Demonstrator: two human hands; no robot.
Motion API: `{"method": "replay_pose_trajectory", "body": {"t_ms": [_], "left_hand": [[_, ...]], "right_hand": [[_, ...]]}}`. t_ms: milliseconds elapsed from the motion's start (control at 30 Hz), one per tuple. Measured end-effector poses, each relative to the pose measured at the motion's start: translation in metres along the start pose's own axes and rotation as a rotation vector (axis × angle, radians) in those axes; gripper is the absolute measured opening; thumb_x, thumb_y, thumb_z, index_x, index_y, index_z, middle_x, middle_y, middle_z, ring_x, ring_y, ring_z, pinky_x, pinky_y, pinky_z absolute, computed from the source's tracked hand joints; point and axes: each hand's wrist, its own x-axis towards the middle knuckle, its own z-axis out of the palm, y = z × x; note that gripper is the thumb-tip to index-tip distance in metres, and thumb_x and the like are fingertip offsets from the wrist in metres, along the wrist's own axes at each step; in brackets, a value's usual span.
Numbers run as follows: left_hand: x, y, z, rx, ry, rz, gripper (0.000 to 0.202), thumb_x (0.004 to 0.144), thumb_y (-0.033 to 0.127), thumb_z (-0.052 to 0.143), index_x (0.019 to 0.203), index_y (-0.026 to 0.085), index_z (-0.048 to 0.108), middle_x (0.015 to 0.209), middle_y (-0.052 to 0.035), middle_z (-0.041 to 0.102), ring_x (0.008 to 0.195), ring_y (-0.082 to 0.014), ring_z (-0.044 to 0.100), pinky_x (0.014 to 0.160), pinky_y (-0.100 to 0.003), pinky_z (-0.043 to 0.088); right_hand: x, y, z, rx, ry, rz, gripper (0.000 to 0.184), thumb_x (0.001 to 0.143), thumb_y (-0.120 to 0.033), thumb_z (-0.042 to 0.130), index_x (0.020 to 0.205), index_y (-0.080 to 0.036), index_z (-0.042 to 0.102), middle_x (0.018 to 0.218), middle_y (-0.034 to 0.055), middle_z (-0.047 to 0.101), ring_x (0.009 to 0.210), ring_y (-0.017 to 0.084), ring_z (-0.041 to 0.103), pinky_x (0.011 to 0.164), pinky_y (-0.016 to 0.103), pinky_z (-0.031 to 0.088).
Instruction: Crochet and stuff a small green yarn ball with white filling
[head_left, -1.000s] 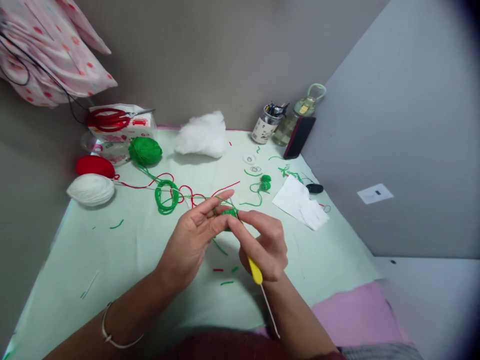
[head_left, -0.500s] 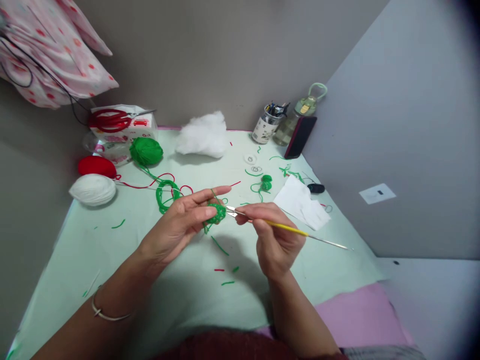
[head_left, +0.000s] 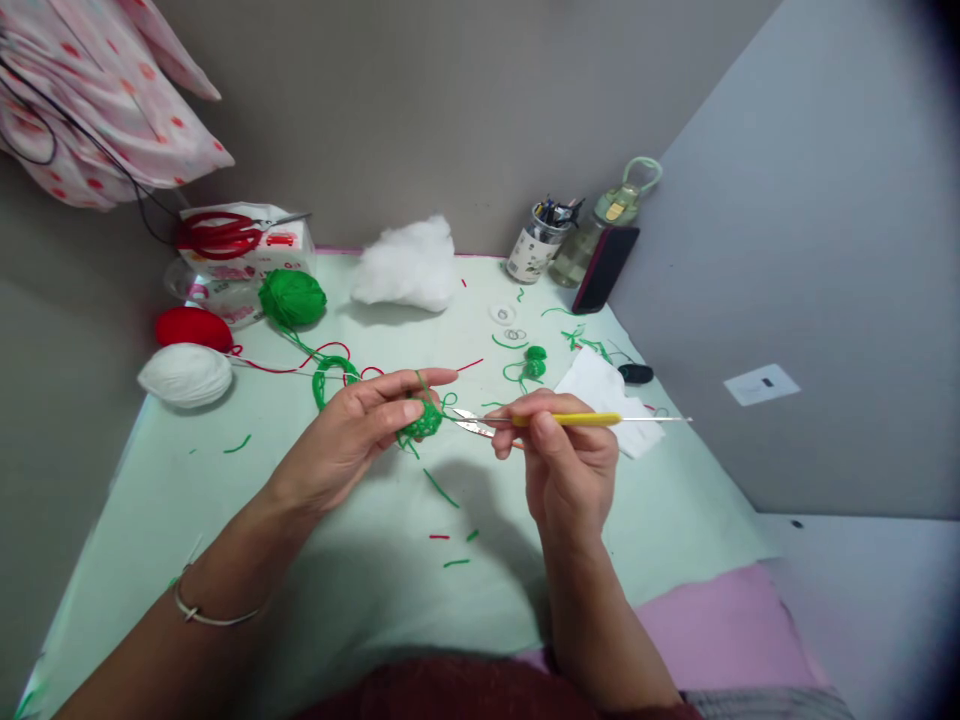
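Note:
Pinched between the thumb and fingers of my left hand [head_left: 352, 430] is a small green crochet piece [head_left: 421, 421]. A strand of green yarn runs over its outstretched index finger. My right hand [head_left: 566, 460] grips a crochet hook [head_left: 577, 420] by its yellow handle, with the metal shaft pointing left at the piece and the other thin end jutting out to the right. The hook's tip is close to the yarn, too small to make out exactly. Below the shaft, partly behind my right fingers, show the metal blades of small scissors [head_left: 472, 422].
Green [head_left: 294, 297], red [head_left: 193, 330] and white [head_left: 186, 377] yarn balls sit at the left, by red scissors [head_left: 221, 235] on a box. White stuffing [head_left: 406, 265] lies at the back. A pen holder [head_left: 536, 245], bottle [head_left: 600, 235] and phone [head_left: 606, 268] stand back right, near white paper [head_left: 600, 385].
My right hand has shifted right, drawing the hook away from the green piece and turning it nearly level. My left hand has moved slightly left with the piece.

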Motion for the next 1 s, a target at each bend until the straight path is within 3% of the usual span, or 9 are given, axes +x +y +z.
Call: {"method": "replay_pose_trajectory", "body": {"t_ms": [133, 267, 633, 833, 1000], "left_hand": [[0.002, -0.006, 0.001, -0.043, -0.1, 0.044, 0.032, 0.093, 0.036, 0.073, 0.124, 0.031, 0.078, 0.104, -0.0029, 0.071, 0.099, -0.0151, 0.059, 0.093, -0.026, 0.046], [0.004, -0.013, 0.0, -0.121, -0.159, 0.093, 0.038, 0.09, 0.028, 0.077, 0.128, 0.032, 0.075, 0.116, -0.0037, 0.073, 0.108, -0.0167, 0.063, 0.098, -0.027, 0.048], [0.003, -0.013, 0.003, -0.065, -0.135, 0.063, 0.05, 0.08, 0.021, 0.086, 0.127, 0.037, 0.076, 0.116, -0.0029, 0.071, 0.107, -0.0188, 0.066, 0.096, -0.03, 0.051], [0.002, -0.011, 0.004, -0.022, -0.1, 0.064, 0.049, 0.079, 0.026, 0.087, 0.125, 0.037, 0.076, 0.11, -0.0016, 0.068, 0.104, -0.0163, 0.063, 0.094, -0.028, 0.05], [0.003, -0.011, 0.006, 0.018, -0.049, 0.061, 0.042, 0.078, 0.027, 0.087, 0.119, 0.034, 0.079, 0.108, -0.0017, 0.068, 0.105, -0.0171, 0.061, 0.094, -0.029, 0.049]], "right_hand": [[0.002, 0.0, 0.002, 0.054, 0.0, 0.038, 0.014, 0.096, -0.031, 0.069, 0.091, -0.026, 0.08, 0.083, 0.0017, 0.077, 0.062, 0.014, 0.07, 0.055, 0.029, 0.059], [-0.002, 0.002, 0.007, 0.039, -0.007, 0.046, 0.013, 0.097, -0.033, 0.068, 0.095, -0.027, 0.08, 0.088, 0.0024, 0.077, 0.069, 0.015, 0.071, 0.06, 0.031, 0.06], [-0.004, 0.008, 0.007, -0.006, -0.009, 0.036, 0.014, 0.098, -0.032, 0.066, 0.099, -0.029, 0.08, 0.088, 0.0016, 0.075, 0.07, 0.015, 0.069, 0.064, 0.032, 0.059], [-0.003, 0.006, 0.006, 0.015, 0.114, 0.017, 0.015, 0.097, -0.033, 0.067, 0.094, -0.024, 0.078, 0.085, 0.0019, 0.075, 0.065, 0.013, 0.07, 0.059, 0.028, 0.059], [-0.005, 0.006, 0.006, -0.046, 0.081, -0.035, 0.016, 0.099, -0.03, 0.064, 0.095, -0.025, 0.078, 0.086, 0.0021, 0.074, 0.066, 0.013, 0.068, 0.061, 0.03, 0.058]]}}
